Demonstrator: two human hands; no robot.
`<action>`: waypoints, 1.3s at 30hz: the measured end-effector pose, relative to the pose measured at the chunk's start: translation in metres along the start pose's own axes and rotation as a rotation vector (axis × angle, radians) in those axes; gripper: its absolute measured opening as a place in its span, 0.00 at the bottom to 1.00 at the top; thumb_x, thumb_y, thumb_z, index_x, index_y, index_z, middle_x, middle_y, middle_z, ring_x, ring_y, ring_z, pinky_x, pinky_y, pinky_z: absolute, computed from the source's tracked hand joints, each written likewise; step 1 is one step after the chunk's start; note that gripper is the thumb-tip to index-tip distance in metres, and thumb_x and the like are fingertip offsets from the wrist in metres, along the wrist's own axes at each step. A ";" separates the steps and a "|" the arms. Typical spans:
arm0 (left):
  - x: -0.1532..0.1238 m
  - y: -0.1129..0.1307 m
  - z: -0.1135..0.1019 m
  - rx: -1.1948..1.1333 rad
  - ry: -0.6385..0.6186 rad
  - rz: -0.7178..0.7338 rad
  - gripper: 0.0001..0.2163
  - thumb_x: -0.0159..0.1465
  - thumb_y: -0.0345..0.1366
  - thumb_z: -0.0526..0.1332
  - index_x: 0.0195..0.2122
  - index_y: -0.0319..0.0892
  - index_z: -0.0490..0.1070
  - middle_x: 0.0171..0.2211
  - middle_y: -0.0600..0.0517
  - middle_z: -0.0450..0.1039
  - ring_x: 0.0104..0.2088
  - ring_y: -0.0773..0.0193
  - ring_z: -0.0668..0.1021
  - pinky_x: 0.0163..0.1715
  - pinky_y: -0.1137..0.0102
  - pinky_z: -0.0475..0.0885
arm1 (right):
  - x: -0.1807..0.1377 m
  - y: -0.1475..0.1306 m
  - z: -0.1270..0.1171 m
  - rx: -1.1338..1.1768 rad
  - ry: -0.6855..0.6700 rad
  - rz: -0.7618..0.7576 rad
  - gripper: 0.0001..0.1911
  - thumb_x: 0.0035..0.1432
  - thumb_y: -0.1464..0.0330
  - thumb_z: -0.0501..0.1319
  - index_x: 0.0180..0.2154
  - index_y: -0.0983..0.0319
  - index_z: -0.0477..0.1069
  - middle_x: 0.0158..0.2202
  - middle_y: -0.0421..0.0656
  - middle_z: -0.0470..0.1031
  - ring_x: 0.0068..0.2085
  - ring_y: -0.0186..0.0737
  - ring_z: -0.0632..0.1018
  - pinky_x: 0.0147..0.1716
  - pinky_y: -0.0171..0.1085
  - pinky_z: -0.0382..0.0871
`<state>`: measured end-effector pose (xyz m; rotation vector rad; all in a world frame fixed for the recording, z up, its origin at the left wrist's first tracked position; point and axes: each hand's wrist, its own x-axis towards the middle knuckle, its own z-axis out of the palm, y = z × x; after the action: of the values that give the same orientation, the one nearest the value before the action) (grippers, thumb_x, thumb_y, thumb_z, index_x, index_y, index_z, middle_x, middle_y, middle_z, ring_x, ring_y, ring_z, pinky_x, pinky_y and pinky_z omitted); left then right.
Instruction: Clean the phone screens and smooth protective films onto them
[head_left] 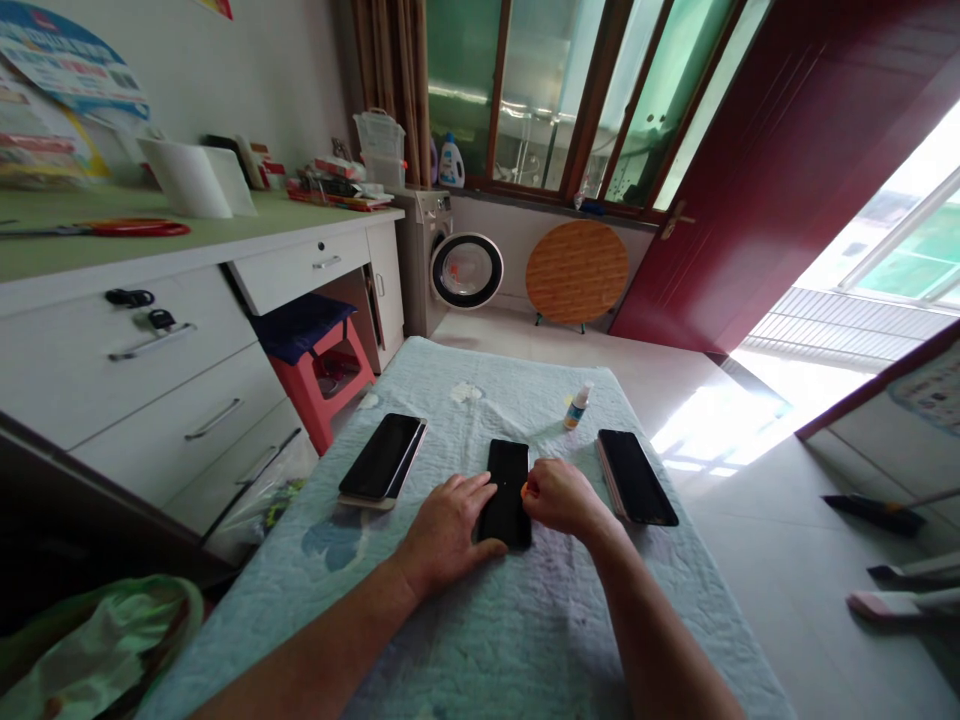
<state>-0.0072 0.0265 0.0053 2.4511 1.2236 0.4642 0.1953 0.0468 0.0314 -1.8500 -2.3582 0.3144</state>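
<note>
A black phone [506,480] lies face up in the middle of a table covered by a pale blue quilted cloth [480,620]. My left hand [448,530] rests flat beside it, fingers stretched out, with the thumb pressed against its near left edge. My right hand [559,497] is closed in a pinch at the phone's right edge, holding a small orange thing [524,490] that is too small to name. Stacked phones [382,460] lie to the left, and another dark phone [636,476] lies to the right.
A small spray bottle [577,407] and a white wad [466,392] sit at the cloth's far end. A white desk with drawers [150,350], a red stool [319,375] and a washing machine [450,265] stand at left. A red door [757,180] is open at right.
</note>
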 end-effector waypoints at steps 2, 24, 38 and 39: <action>0.000 -0.001 0.001 -0.012 0.009 0.008 0.34 0.56 0.58 0.63 0.56 0.40 0.67 0.59 0.40 0.66 0.57 0.44 0.70 0.57 0.53 0.63 | -0.002 0.002 -0.002 0.055 -0.072 -0.011 0.09 0.45 0.73 0.58 0.18 0.60 0.73 0.21 0.42 0.73 0.24 0.34 0.70 0.24 0.34 0.53; 0.002 0.001 0.000 0.003 0.014 -0.021 0.31 0.52 0.45 0.69 0.55 0.38 0.68 0.58 0.42 0.67 0.56 0.48 0.70 0.57 0.57 0.64 | 0.028 0.020 0.044 0.137 0.369 0.162 0.14 0.66 0.67 0.50 0.36 0.60 0.75 0.37 0.44 0.71 0.38 0.38 0.71 0.40 0.33 0.61; 0.002 0.003 -0.003 -0.005 -0.008 -0.031 0.31 0.52 0.45 0.69 0.56 0.39 0.68 0.58 0.42 0.67 0.55 0.47 0.69 0.57 0.56 0.64 | 0.040 0.005 0.046 0.046 0.348 0.092 0.14 0.68 0.62 0.49 0.43 0.52 0.74 0.44 0.43 0.70 0.41 0.41 0.65 0.39 0.37 0.55; 0.002 0.003 -0.002 -0.005 -0.011 -0.029 0.31 0.52 0.45 0.70 0.56 0.39 0.68 0.58 0.42 0.67 0.55 0.47 0.70 0.56 0.56 0.64 | 0.040 0.002 0.045 0.033 0.333 0.094 0.15 0.68 0.62 0.49 0.43 0.52 0.73 0.44 0.43 0.70 0.41 0.41 0.65 0.39 0.37 0.55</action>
<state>-0.0052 0.0270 0.0088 2.4250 1.2504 0.4451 0.1776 0.0827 -0.0141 -1.8362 -2.0382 0.0468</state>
